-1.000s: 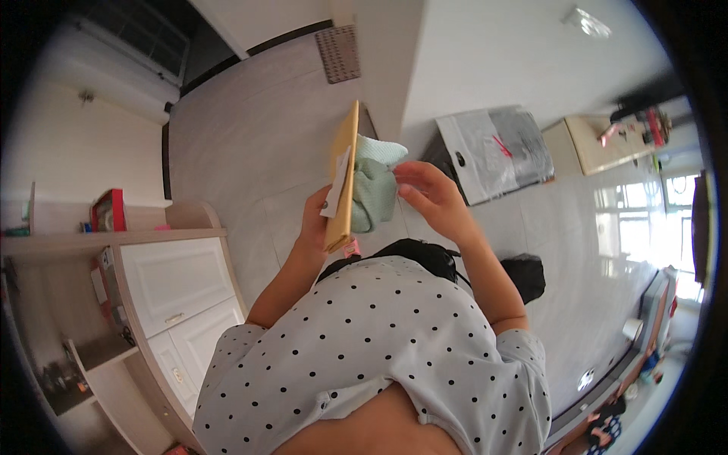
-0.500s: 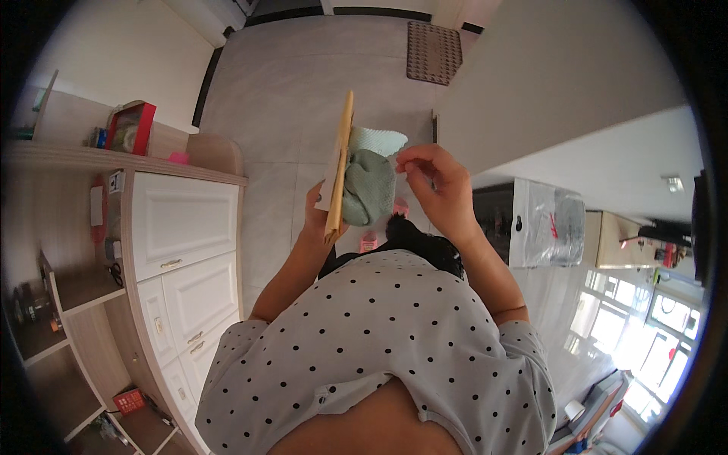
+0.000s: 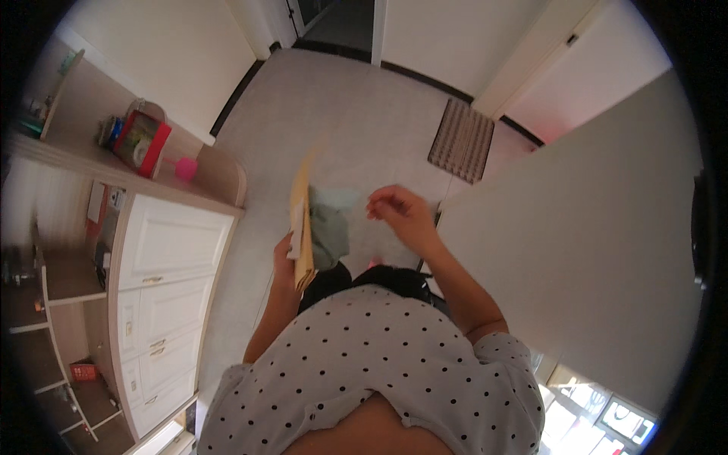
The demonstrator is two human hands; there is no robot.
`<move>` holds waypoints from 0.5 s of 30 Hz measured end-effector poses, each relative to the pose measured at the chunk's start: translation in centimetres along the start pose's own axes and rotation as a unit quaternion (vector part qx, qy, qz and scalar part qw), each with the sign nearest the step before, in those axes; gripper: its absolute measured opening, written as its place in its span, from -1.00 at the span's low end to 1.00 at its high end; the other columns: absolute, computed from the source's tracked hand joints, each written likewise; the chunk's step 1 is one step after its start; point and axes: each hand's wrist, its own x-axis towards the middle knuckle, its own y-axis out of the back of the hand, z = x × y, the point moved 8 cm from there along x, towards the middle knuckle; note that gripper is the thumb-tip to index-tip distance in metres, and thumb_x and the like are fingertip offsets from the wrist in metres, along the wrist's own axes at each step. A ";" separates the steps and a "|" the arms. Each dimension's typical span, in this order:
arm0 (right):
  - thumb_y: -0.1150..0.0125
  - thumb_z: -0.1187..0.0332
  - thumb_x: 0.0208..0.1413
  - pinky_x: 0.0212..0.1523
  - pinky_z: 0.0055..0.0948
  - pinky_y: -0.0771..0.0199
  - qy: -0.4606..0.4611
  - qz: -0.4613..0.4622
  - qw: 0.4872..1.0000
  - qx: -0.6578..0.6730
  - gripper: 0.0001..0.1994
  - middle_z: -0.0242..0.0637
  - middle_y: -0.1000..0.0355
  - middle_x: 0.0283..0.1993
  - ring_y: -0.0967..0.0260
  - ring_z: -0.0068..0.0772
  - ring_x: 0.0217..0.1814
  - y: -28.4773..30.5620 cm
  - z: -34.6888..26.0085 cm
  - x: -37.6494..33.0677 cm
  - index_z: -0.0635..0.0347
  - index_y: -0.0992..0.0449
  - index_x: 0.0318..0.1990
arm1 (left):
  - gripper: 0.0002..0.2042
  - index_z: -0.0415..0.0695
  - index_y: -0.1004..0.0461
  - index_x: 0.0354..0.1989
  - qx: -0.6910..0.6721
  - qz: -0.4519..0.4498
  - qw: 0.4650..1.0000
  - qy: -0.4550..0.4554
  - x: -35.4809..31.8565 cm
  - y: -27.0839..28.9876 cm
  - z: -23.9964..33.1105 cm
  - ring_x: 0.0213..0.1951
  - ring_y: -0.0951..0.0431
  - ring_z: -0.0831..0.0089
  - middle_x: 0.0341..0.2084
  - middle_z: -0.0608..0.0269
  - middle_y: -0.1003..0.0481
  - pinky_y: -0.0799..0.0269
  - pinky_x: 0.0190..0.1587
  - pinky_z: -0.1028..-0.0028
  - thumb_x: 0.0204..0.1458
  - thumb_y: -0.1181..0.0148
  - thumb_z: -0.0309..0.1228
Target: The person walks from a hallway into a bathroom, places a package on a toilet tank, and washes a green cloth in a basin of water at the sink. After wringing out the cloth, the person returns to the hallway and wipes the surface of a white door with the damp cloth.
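Note:
My left hand [image 3: 285, 256] grips a flat tan envelope [image 3: 302, 224], held upright and edge-on to the camera. A pale green cloth [image 3: 327, 227] hangs against the envelope's right face. My right hand [image 3: 400, 212] is raised just right of the cloth, fingers curled and pinched at its upper edge; whether it truly grips the cloth is unclear through the blur. Both forearms rise from my white polka-dot shirt [image 3: 379, 364] at the bottom of the head view.
A white cabinet [image 3: 163, 296] with drawers stands on the left, with open shelves [image 3: 53, 303] beside it and a red box [image 3: 140, 142] and pink ball [image 3: 186, 168] on its top. A striped doormat [image 3: 460, 141] lies by the far wall. A grey wall [image 3: 576, 243] runs along the right.
The view has swung round, so the cabinet and doormat moved across the picture. The cloth has dropped lower along the envelope and my right hand has pulled slightly away to the right.

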 end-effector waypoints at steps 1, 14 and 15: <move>0.05 0.55 0.08 -0.24 -0.55 -0.39 -0.012 -0.022 1.000 0.001 -0.90 -0.32 -0.38 -0.34 -0.35 -0.55 -0.31 -0.1 0.5 1.8 0.28 -0.39 -0.26 | -0.66 -0.35 -0.28 -0.10 -0.025 0.006 1.000 -0.008 0.9 0.4 0.6 -0.24 -0.45 0.28 -0.26 0.04 -0.41 -0.41 -0.19 0.38 0.00 0.09 -0.36; 0.01 0.55 0.07 -0.20 -0.55 -0.39 -0.084 -0.088 0.991 -0.058 -0.89 -0.32 -0.39 -0.35 -0.36 -0.56 -0.29 2.3 3.0 27.9 0.31 -0.40 -0.25 | -0.57 -0.25 -0.25 -0.01 -0.128 0.082 0.988 0.032 25.3 2.2 11.7 -0.13 -0.43 0.22 -0.14 0.05 -0.39 -0.35 -0.02 0.30 0.00 0.10 -0.22; 0.02 0.54 0.07 -0.20 -0.54 -0.40 -0.058 -0.079 0.990 -0.102 -0.89 -0.31 -0.39 -0.36 -0.36 -0.56 -0.29 2.3 1.2 29.9 0.31 -0.40 -0.26 | -0.57 -0.25 -0.25 -0.01 -0.170 0.015 0.985 0.040 28.1 0.8 13.3 -0.13 -0.43 0.22 -0.14 0.05 -0.38 -0.36 -0.03 0.30 0.01 0.10 -0.21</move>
